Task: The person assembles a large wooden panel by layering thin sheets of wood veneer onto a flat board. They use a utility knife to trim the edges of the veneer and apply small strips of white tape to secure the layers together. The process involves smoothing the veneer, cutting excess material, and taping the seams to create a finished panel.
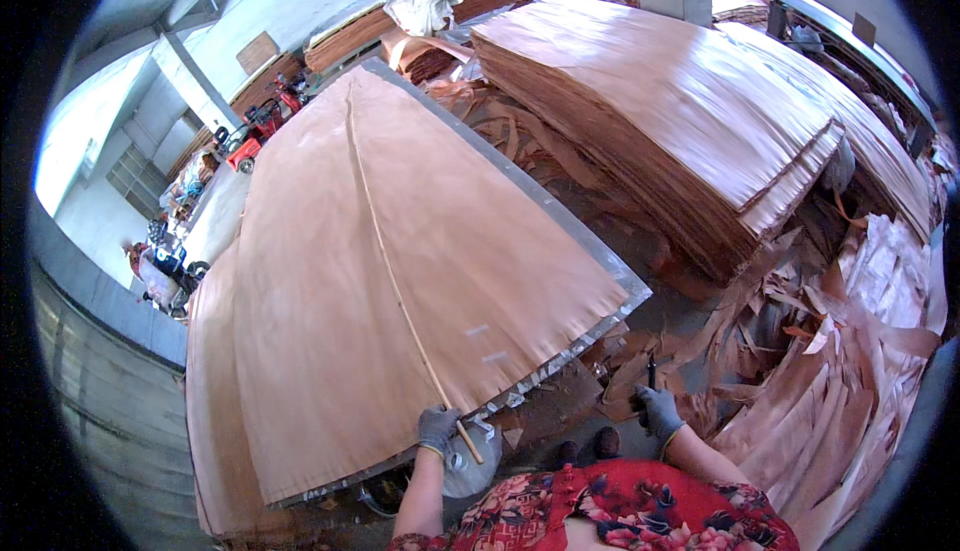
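My left hand (437, 429), in a grey glove, is clenched around the near end of a long thin wooden stick (400, 291), right at the near edge of the bench (560, 213); the stick's butt pokes out past my fingers toward me, and the rest of it runs away up the middle of the big veneer sheet (400, 251) lying on the bench, along what looks like the seam between two pieces. The sheet covers nearly the whole bench top and overhangs its left edge, leaving only a grey metal rim bare along the right edge and at the near right corner. Two small pale strips (tape, I think) (487, 345) sit on the veneer close to that near right corner. My right hand (657, 409), also gloved, hangs off the bench beyond its near right corner, closed around a small dark tool (651, 371) whose tip points up; I cannot make out what kind of tool it is. Below and around that hand the floor is littered with torn veneer scraps (850, 371). Farther out, past the bench's right edge, stands a tall stack of veneer sheets (660, 111), and beyond the far left corner I see a red machine (262, 126).
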`<act>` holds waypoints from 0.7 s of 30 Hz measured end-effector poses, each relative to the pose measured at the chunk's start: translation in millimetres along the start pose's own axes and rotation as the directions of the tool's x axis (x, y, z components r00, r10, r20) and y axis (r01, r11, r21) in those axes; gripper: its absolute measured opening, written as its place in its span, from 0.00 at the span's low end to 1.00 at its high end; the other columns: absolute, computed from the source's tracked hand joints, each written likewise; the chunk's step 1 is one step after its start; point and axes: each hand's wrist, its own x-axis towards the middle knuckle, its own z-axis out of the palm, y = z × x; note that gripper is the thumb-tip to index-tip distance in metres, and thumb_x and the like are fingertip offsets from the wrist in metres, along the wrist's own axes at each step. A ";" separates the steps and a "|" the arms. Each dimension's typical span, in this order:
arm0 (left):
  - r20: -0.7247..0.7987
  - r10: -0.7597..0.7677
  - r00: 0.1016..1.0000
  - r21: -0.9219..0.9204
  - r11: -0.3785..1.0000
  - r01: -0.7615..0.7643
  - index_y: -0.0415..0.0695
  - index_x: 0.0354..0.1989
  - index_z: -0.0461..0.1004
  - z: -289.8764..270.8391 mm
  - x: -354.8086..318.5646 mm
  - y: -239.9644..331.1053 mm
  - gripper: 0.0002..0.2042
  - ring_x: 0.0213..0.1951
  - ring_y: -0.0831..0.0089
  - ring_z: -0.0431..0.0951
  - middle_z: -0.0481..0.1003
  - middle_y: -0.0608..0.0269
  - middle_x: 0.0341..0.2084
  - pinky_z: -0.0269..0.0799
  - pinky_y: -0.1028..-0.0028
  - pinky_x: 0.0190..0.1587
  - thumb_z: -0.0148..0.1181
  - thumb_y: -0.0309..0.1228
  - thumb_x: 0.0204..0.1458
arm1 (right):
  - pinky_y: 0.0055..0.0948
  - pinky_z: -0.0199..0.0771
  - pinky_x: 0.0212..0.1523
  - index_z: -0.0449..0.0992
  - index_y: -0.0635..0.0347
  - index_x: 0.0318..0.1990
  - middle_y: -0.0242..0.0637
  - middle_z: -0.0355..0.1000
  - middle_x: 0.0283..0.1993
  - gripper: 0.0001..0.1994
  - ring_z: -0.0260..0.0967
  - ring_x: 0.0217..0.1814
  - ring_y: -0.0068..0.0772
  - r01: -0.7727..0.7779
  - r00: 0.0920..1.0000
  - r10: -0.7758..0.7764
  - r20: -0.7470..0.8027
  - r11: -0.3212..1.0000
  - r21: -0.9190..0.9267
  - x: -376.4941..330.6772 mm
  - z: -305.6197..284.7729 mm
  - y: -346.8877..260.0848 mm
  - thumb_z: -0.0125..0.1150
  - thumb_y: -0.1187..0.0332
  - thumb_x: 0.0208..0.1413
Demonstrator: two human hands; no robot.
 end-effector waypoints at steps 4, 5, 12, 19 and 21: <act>-0.245 0.009 0.969 -0.689 0.702 -0.180 0.36 0.26 0.73 4.8 -18.1 22.0 0.04 0.16 0.78 0.70 0.71 0.64 0.15 0.67 0.80 0.20 0.52 0.22 0.43 | 0.25 0.53 0.10 0.72 0.59 0.24 0.34 0.67 0.17 0.14 0.58 0.11 0.27 -0.017 1.000 0.021 -0.022 0.987 0.161 -9.0 -19.9 11.8 0.55 0.57 0.51; -0.262 -0.009 0.965 -0.721 0.666 -0.189 0.36 0.25 0.72 3.4 -27.1 24.1 0.03 0.15 0.79 0.69 0.70 0.64 0.14 0.66 0.80 0.19 0.52 0.22 0.43 | 0.25 0.53 0.10 0.72 0.58 0.24 0.34 0.66 0.17 0.14 0.58 0.11 0.27 -0.011 0.999 0.019 -0.044 0.983 0.182 -10.3 -24.9 14.9 0.55 0.57 0.51; -0.323 -0.038 0.946 -0.695 0.688 -0.210 0.36 0.27 0.72 -13.3 -22.0 1.3 0.05 0.13 0.78 0.67 0.70 0.63 0.15 0.64 0.80 0.16 0.51 0.23 0.47 | 0.23 0.57 0.15 0.73 0.57 0.22 0.32 0.67 0.17 0.14 0.59 0.14 0.23 0.082 0.954 -0.046 -0.295 0.991 0.109 -20.0 -68.8 19.0 0.56 0.56 0.49; -0.336 0.040 0.941 0.289 0.955 0.063 0.35 0.38 0.71 -82.9 55.3 -33.0 0.16 0.21 0.62 0.74 0.75 0.52 0.21 0.70 0.67 0.25 0.54 0.36 0.48 | 0.24 0.55 0.11 0.73 0.60 0.23 0.31 0.68 0.19 0.14 0.57 0.11 0.24 0.256 0.914 -0.213 -0.344 0.963 0.083 4.9 -97.6 11.4 0.55 0.58 0.50; -0.440 -0.110 0.891 0.536 0.764 0.359 0.35 0.49 0.64 -85.3 49.1 -14.8 0.26 0.33 0.55 0.74 0.74 0.46 0.31 0.70 0.63 0.36 0.56 0.42 0.46 | 0.24 0.53 0.11 0.73 0.60 0.23 0.31 0.67 0.19 0.14 0.56 0.10 0.23 0.182 0.926 -0.143 -0.351 0.980 0.082 21.9 -106.0 4.2 0.55 0.58 0.51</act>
